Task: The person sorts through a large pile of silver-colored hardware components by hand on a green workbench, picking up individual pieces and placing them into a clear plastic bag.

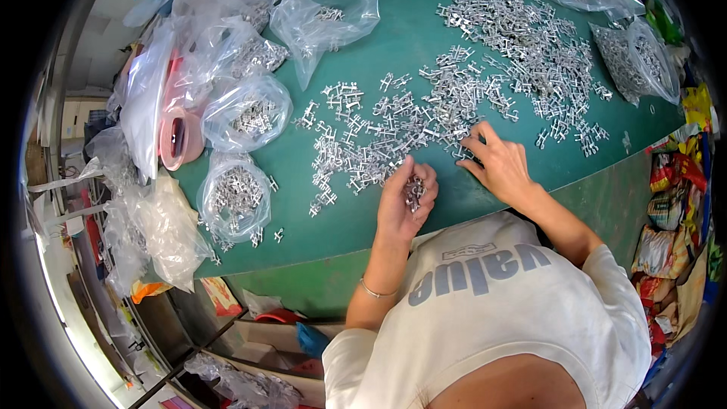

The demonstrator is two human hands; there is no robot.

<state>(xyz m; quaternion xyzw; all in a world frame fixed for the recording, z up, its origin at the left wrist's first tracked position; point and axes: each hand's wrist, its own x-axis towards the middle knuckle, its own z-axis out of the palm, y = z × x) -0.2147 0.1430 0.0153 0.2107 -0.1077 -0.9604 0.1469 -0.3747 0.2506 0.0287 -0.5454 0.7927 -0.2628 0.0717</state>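
My left hand (407, 201) is curled palm up near the table's front edge, cupping several small silvery metal fittings (413, 193). Its thumb points up along the handful. To its right, my right hand (496, 160) bends over the near edge of a loose pile of the same H-shaped metal fittings (401, 125). Thumb and index finger come together around a fitting there, partly hidden by the fingers. A larger heap of these fittings (530, 45) spreads toward the back right of the green table (409, 38).
Clear plastic bags of fittings stand at the left, among them an open one (235, 197) near the front and another bag (246, 113) behind it. Beside them is a pink container (182, 138). A filled bag (636, 60) lies at the far right. Colourful packages (666, 212) are stacked beyond the right edge.
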